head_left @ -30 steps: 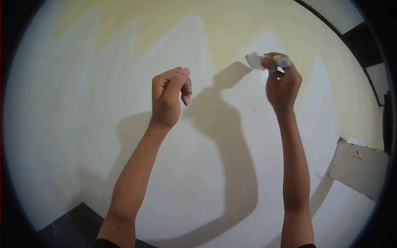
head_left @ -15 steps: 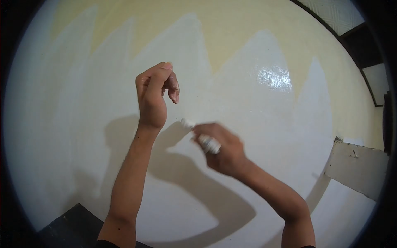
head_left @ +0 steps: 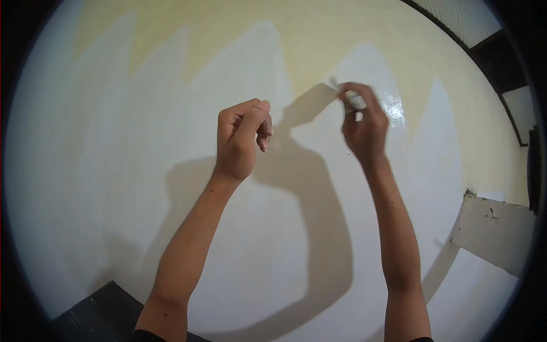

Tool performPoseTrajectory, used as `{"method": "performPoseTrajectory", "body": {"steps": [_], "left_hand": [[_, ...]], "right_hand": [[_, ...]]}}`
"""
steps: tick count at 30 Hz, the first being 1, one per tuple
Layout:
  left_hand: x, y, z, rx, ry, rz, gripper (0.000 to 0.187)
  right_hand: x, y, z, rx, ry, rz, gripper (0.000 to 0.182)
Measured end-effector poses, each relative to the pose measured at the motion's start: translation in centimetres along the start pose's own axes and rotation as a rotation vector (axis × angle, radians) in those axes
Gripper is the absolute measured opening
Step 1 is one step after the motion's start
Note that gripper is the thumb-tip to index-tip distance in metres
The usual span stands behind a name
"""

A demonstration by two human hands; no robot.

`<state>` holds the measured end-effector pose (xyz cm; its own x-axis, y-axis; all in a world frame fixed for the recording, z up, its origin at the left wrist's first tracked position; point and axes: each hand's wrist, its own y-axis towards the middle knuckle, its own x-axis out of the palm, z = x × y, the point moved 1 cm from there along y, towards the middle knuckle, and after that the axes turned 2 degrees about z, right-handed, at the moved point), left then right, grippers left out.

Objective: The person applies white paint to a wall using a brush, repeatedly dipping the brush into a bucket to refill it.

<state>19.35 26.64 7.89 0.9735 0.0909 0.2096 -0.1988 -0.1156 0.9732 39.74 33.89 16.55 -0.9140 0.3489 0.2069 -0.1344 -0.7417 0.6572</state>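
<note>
Nearest to me are the person's dark sleeves, with only a little bit showing; the bottom edge cuts them off. Two bare arms reach up from them. The left hand is up in front of the wall, fingers curled in and bunched together; its palm is hidden from me. The right hand is up too, wrapped tight around a paint brush. The brush is blurry, and fingers hide part of its handle. Its tip is right by the wall, but I can't tell if they touch.

Big white spiky shapes go up into the yellow part, and a shiny patch is just beside the right hand. Low on the left is a black thing, partly cut off. Over on the right is a pale board.
</note>
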Motion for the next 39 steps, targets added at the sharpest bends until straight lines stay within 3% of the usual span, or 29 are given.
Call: {"method": "performPoseTrajectory", "body": {"steps": [5,9,14,17,19,21,23,25,28,33,36,39], "left_hand": [[-0.8,0.3,-0.3,0.033,-0.037,0.028,0.039],[-1.0,0.2,-0.3,0.036,-0.047,0.049,0.038],[-1.2,0.3,-0.2,0.038,-0.048,0.056,0.038],[-1.0,0.3,-0.1,0.038,-0.043,0.051,0.039],[-0.7,0.2,-0.2,0.035,-0.043,0.045,0.039],[-0.5,0.1,-0.4,0.031,-0.046,0.043,0.039],[-0.5,0.0,-0.4,0.028,-0.047,0.046,0.039],[-0.6,0.0,-0.3,0.026,-0.051,0.048,0.039],[-0.7,0.1,-0.2,0.028,-0.053,0.043,0.039],[-0.5,0.1,-0.4,0.032,-0.041,0.045,0.038],[-0.4,0.0,-0.8,0.014,-0.047,0.048,0.038],[-0.5,-0.2,-0.8,0.028,-0.037,0.043,0.039]], "right_hand": [[1.9,-5.2,-4.8,-0.224,-0.081,-0.371,0.033],[1.0,-7.2,-9.7,-0.286,0.112,-0.481,0.035],[-0.9,-5.4,-8.5,-0.167,0.155,-0.429,0.037],[-0.5,-2.5,-3.8,-0.13,-0.06,-0.205,0.04],[0.6,-2.8,-1.7,-0.158,-0.069,-0.229,0.037],[1.4,-5.0,-3.1,-0.26,-0.117,-0.426,0.034],[1.5,-7.0,-5.0,-0.461,-0.075,-0.49,0.025],[0.7,-7.9,-7.4,-0.52,0.033,-0.573,0.034],[-1.1,-6.6,-8.8,-0.537,0.085,-0.612,0.032],[-1.2,-3.2,-2.9,-0.262,-0.05,-0.47,0.027],[0.6,-5.0,-1.0,-0.357,-0.042,-0.531,0.029],[0.6,-6.5,-4.5,-0.558,0.011,-0.647,0.023]]}}
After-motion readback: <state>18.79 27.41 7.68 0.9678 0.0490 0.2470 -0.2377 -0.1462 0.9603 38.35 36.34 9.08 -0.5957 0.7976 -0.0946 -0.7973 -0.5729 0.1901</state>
